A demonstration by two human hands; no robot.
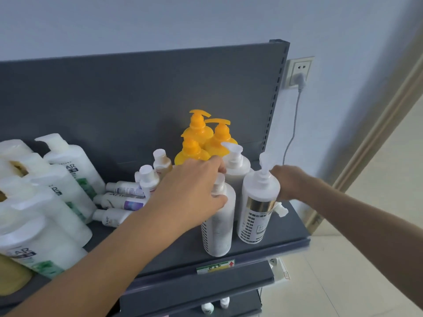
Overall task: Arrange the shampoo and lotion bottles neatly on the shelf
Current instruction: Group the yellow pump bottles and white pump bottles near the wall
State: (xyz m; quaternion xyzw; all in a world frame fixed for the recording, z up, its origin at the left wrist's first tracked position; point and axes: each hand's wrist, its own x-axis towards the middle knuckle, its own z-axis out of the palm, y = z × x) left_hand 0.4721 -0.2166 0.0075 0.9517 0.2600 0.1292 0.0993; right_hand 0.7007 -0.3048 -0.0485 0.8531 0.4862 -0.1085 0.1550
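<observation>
Head view shows me the main risk on the grey shelf (274, 236): three tall white pump bottles crowd its right end, and the front one (218, 227) sits close to the lip at 6 o'clock, so a nudge could tip it. My left hand (194, 191) wraps its neck. My right hand (290, 181) sits behind the gold-banded bottle (256, 209) at 3 o'clock; its grip I cannot tell.

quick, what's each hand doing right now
Left hand: closed around the neck of the front white pump bottle.
Right hand: behind the gold-banded pump bottle; grip cannot be told.
</observation>
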